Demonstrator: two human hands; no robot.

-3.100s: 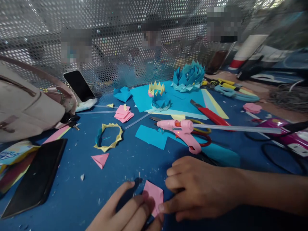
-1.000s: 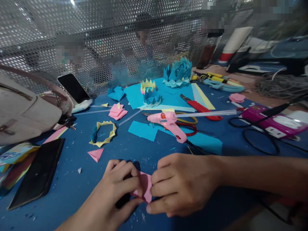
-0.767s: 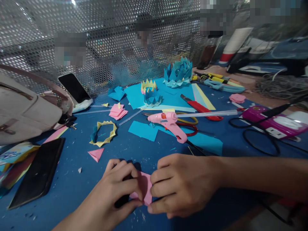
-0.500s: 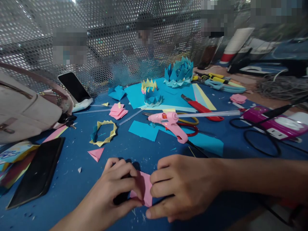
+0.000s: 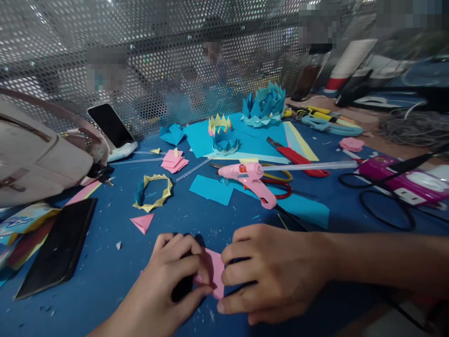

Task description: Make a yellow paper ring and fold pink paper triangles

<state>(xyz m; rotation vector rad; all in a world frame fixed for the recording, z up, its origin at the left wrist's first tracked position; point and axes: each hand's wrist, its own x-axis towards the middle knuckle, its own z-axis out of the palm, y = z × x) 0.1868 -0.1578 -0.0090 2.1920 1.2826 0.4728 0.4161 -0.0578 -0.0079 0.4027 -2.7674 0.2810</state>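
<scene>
Held the small pink paper (image 5: 217, 269) on the table (image 5: 182, 220), on the near side of the glue gun (image 5: 245, 173). Pinched its left part between thumb and forefinger of the left hand (image 5: 177, 264), with the other fingers curled. Rested the bent, slightly parted fingers of the right hand (image 5: 270, 269) along its right edge; could not tell of any grip there, with fingertips covering it. Probably risked a crooked crease, through a slip of the left pinch or an uneven push from the right. Might have snagged the black cord (image 5: 289, 216), running from the glue gun toward the right wrist, through lifting carelessly. Might have brushed aside the folded pink triangle (image 5: 142, 223), left of the glue gun and nearer, through a wide left sweep.
</scene>
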